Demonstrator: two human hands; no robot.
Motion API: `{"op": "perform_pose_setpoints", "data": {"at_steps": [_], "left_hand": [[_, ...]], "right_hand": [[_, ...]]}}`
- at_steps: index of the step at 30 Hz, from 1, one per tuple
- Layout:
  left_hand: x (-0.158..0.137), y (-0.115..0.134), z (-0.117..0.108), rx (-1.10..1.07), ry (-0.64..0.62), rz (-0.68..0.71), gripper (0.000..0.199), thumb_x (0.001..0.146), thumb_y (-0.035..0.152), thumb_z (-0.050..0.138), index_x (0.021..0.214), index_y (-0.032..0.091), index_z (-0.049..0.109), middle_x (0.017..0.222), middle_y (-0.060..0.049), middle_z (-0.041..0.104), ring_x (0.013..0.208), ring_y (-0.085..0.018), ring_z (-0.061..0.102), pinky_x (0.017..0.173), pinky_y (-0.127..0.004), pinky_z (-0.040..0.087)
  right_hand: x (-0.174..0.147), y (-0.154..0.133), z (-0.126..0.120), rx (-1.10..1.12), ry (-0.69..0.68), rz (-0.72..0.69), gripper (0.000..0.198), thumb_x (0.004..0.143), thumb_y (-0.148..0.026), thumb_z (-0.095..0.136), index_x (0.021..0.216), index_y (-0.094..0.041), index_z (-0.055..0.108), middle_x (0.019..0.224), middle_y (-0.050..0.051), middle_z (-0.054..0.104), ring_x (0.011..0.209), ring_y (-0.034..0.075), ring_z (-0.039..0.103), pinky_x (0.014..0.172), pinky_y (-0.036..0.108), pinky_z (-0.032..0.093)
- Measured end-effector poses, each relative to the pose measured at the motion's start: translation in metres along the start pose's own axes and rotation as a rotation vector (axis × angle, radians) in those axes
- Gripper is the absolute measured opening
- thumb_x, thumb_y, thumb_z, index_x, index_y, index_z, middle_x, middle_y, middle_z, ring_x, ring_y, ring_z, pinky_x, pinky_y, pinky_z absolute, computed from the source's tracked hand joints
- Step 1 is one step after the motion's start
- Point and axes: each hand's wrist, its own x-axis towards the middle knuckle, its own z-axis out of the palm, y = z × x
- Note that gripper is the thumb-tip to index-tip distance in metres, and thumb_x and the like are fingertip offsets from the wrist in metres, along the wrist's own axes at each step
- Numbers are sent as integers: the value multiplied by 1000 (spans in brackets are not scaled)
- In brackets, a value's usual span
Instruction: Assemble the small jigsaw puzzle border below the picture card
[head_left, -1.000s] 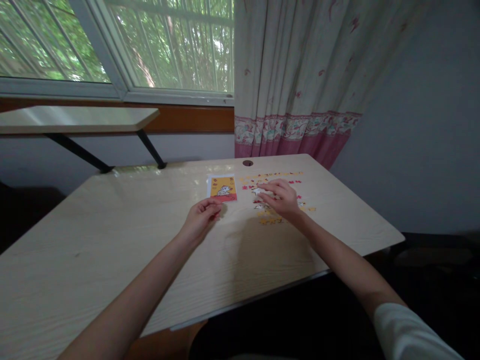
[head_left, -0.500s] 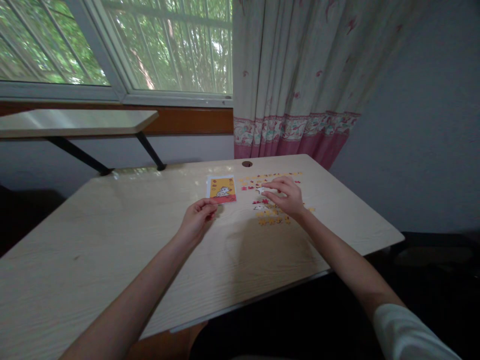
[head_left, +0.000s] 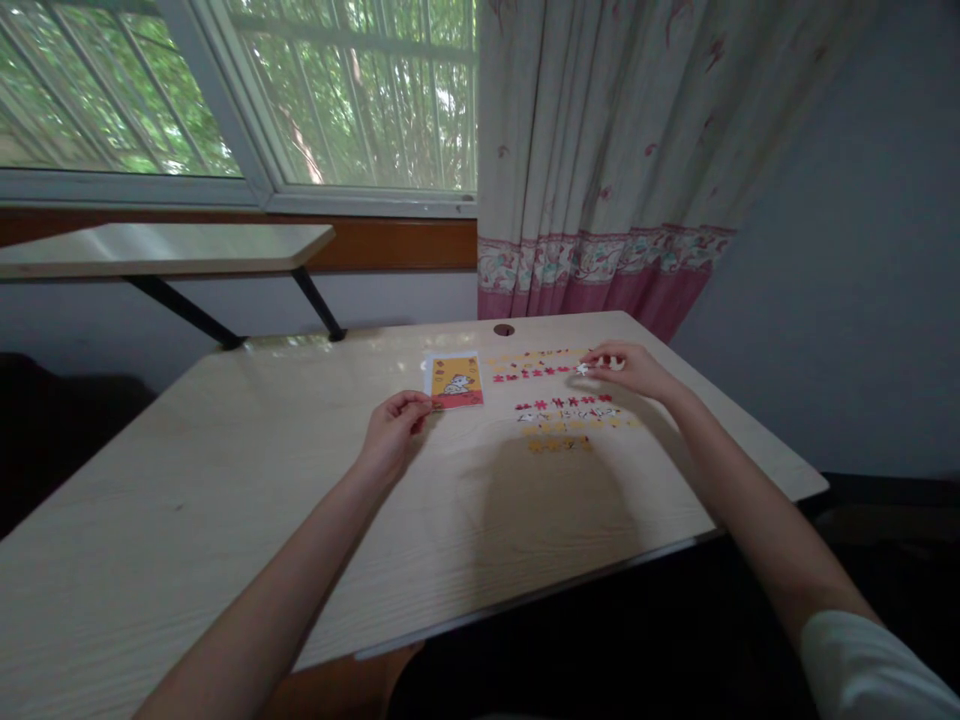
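My left hand (head_left: 396, 425) pinches the lower left corner of a picture card (head_left: 455, 378), which shows a white animal on yellow above a red band. A white jigsaw puzzle piece (head_left: 582, 369) is at the fingertips of my right hand (head_left: 634, 370), closed on it over the far rows. Loose puzzle pieces lie in rows to the right of the card. Red pieces (head_left: 562, 403) form one row, with white ones and yellow pieces (head_left: 559, 446) nearer to me.
The pieces lie on a pale wooden desk (head_left: 300, 480) with a cable hole (head_left: 504, 330) near its back edge. A raised shelf (head_left: 225, 245) on black legs stands at the back left. Behind are a window and a patterned curtain (head_left: 570, 200).
My right hand has moved right and slightly away from me with the white puzzle piece, uncovering the rows. My left hand stays on the card. The whole view has shifted slightly.
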Motion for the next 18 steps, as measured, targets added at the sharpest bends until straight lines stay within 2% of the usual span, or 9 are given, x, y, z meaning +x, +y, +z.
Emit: {"op": "perform_pose_setpoints", "data": {"at_steps": [7, 11, 18], "left_hand": [[7, -4, -5, 61, 30, 36, 20, 50, 27, 70, 64, 15, 63, 49, 4, 54, 44, -7, 42, 45, -19, 30], [9, -5, -7, 95, 34, 66, 19, 50, 28, 69, 64, 15, 63, 51, 3, 55, 45, -7, 42, 46, -20, 31], [13, -8, -10, 143, 42, 92, 18, 52, 28, 67, 65, 16, 62, 52, 3, 55, 46, -8, 42, 47, -20, 31]], "right_hand": [[-55, 58, -18, -23, -217, 384, 47, 68, -57, 64, 92, -17, 74, 71, 4, 66, 56, 13, 50, 53, 27, 36], [-72, 74, -17, 29, -229, 410, 49, 66, -56, 65, 91, -16, 73, 71, 5, 66, 54, 13, 48, 51, 27, 36], [-72, 77, -15, 39, -219, 427, 50, 61, -57, 68, 89, -15, 73, 70, 6, 64, 52, 12, 47, 49, 28, 36]]}}
